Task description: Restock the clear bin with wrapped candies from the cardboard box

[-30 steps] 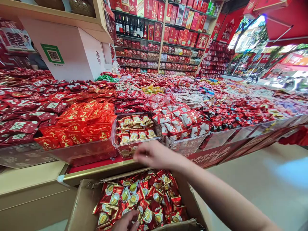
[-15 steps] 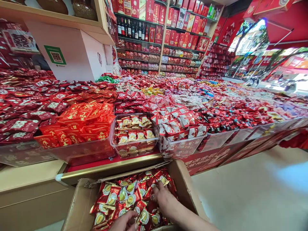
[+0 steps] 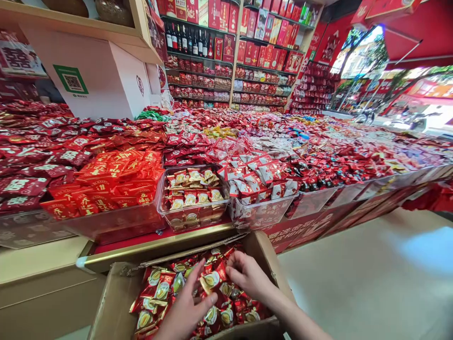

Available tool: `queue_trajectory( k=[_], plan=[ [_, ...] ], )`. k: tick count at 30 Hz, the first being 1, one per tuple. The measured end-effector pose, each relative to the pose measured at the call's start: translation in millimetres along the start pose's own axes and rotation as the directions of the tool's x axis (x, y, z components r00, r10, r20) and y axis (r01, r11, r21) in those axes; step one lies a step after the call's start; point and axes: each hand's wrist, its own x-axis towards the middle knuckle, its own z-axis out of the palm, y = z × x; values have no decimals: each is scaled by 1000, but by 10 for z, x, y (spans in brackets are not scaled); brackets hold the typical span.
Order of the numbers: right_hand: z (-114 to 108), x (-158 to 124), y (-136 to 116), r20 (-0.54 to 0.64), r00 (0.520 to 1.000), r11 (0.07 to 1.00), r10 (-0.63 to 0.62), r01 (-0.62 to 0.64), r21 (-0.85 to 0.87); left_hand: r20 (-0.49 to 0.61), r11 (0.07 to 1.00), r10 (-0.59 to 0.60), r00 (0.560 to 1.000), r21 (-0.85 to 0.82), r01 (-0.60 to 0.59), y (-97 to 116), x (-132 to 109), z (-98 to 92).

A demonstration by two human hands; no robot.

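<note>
Head view: above carton [image 3: 112,295], right hand [image 3: 247,274] pinching candy packet [image 3: 212,279]; left hand [image 3: 188,304] open; within carton, wrapped candies [image 3: 145,319].

- Far wall: tall shelving with a pale wooden upright [image 3: 236,52], stacked with red boxes [image 3: 214,15] and dark bottles [image 3: 190,43].
- Far left: a white block [image 3: 101,85] bearing a green-framed QR code [image 3: 71,81], below a pale wooden shelf unit [image 3: 146,33].
- Near left: a beige cabinet [image 3: 42,302].
- Near right: smooth pale floor [image 3: 354,278] with a bright reflection [image 3: 428,250].
- Far right: an open front under a red awning [image 3: 421,35], daylight, trees [image 3: 377,54] and blurred scooters [image 3: 366,116] outside.
</note>
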Motion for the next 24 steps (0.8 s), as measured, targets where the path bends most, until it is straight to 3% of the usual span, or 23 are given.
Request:
queue_trajectory(
  k=[2, 5, 13, 16, 18, 20, 22, 24],
  plan=[
    [-14, 27, -130, -24, 1000, 978, 12, -7, 208, 40, 987, -22, 999, -159, 28, 168, 23, 52],
    [30, 54, -238, -45, 999, 927, 23, -5, 375, 25, 971, -72, 997, -226, 76, 326, -2, 117],
    [191, 36, -276, -120, 992, 899, 35, 21, 437, -72, 884, -141, 987, -459, 93, 438, -117, 180],
    [217, 15, -262, -172, 985, 943, -22, 77, 323, -72, 850, -198, 977, -510, 135, 368, -111, 158],
    [245, -10, -223, -206, 963, 972, -174, 201, 120, -30, 797, -302, 953, -556, 235, 318, -103, 140],
    [291, -44, -154, -166, 913, 928, -372, 359, -102, 29, 708, -369, 929, -638, 301, 272, -90, 123],
    [344, -80, -72, -82, 888, 883, -452, 432, -183, 32, 656, -328, 944, -711, 252, 224, -70, 104],
    [383, -99, 1, -35, 918, 913, -395, 388, -127, -69, 719, -231, 971, -685, 123, 165, -40, 78]
  ],
)
